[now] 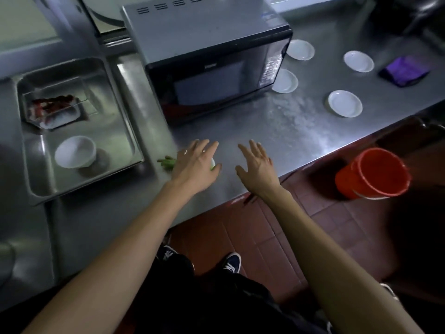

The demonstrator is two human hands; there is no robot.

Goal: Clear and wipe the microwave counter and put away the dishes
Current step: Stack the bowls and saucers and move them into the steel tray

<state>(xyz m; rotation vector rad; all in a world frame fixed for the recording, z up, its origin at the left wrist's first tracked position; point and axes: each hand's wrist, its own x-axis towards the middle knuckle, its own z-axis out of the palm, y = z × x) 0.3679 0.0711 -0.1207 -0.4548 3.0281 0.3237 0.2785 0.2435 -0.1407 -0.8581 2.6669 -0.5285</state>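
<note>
Head view: left hand lies flat, fingers straight, over a small white dish at the frame's centre, only its rim peeking out by the thumb; green vegetable scraps poke out at its left. Right hand is spread and holds nothing, hovering just beside it near the front edge of the brushed steel table. Risk: steel looks wet or smeared mid-frame, so glazed dishes will likely slide; a covered dish this near the edge could get swept onto the red tile floor. Scraps could scatter if pushed. Four round white saucers sit right of the black-fronted grey microwave, one partly tucked behind its corner, easy to miss. Crumpled purple cloth upper right, soft. Left: rectangular steel tray holding white bowl. Orange plastic bucket below the table's edge.
</note>
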